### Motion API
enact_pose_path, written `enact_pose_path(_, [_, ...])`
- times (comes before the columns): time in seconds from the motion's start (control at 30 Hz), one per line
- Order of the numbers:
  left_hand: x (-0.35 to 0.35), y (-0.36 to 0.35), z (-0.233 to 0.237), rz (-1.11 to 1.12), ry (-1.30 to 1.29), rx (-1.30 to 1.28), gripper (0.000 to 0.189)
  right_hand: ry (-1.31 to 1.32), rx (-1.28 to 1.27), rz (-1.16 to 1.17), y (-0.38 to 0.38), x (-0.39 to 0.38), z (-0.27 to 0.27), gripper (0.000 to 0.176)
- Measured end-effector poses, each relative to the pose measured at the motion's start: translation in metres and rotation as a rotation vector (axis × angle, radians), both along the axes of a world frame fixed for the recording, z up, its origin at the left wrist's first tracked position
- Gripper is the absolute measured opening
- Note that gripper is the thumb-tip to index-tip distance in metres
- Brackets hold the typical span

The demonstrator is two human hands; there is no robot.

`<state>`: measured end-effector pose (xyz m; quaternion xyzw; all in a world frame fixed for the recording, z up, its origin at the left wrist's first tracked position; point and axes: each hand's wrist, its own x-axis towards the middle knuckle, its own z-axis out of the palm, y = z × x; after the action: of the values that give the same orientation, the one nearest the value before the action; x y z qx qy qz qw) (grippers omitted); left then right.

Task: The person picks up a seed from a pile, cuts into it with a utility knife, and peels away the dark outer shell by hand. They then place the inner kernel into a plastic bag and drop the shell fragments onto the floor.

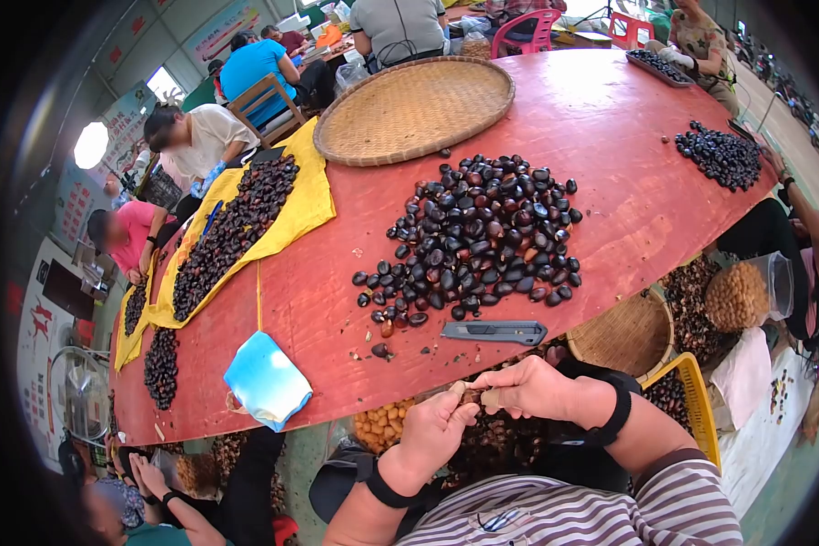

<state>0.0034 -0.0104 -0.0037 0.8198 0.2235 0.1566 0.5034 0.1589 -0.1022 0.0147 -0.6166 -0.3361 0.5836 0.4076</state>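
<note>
My left hand (435,423) and my right hand (539,393) meet just past the table's near edge, over my lap. Their thumbs and fingers are pinched together around a small brown nut (470,397), mostly hidden by the fingertips. A pale cover shows on a fingertip or thumb of my right hand. Beyond them on the table lies a grey utility knife (493,332). A big heap of dark, glossy nuts (482,237) spreads behind the knife, with a few loose nuts and shell crumbs at its front.
The red table (591,118) bears a round woven tray (419,105), a yellow sack (305,196) with more nuts, and a blue-white face mask (268,378). Below its edge are shells, a basket (623,335), a yellow crate (699,409) and peeled yellow kernels (382,423). Several people sit around.
</note>
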Motion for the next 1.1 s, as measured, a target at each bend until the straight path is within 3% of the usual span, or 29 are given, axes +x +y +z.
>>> enact_pose_path(0.17, [-0.003,0.003,0.0,-0.098,0.048,-0.043,0.026,0.169,-0.033,-0.024,-0.001,0.001,-0.005,0.027])
enact_pose_path(0.27, [-0.001,0.0,-0.009,-0.002,-0.098,-0.349,0.024,0.121,0.024,-0.034,-0.003,-0.003,-0.007,0.028])
enact_pose_path(0.37, [-0.001,0.002,0.014,0.051,-0.004,-0.939,0.027,-0.25,0.321,-0.069,-0.009,-0.013,-0.019,0.028])
enact_pose_path(0.47, [-0.007,0.004,0.01,-0.02,0.034,-1.039,0.026,-0.5,0.47,-0.033,-0.016,-0.017,-0.016,0.029])
enact_pose_path(0.5, [-0.008,0.005,0.012,-0.057,0.065,-1.004,0.025,-0.582,0.486,-0.01,-0.019,-0.018,-0.009,0.029])
enact_pose_path(0.67, [-0.014,-0.002,0.033,-0.187,0.168,-0.908,0.019,-0.306,0.498,0.13,-0.031,-0.012,0.004,0.027])
enact_pose_path(0.9, [-0.014,-0.006,0.038,-0.334,0.269,-0.923,0.016,-0.278,0.337,0.302,-0.037,-0.005,0.019,0.026])
enact_pose_path(1.1, [-0.014,-0.009,0.037,-0.475,0.337,-0.929,0.014,-0.493,0.32,0.541,-0.034,-0.005,0.039,0.024])
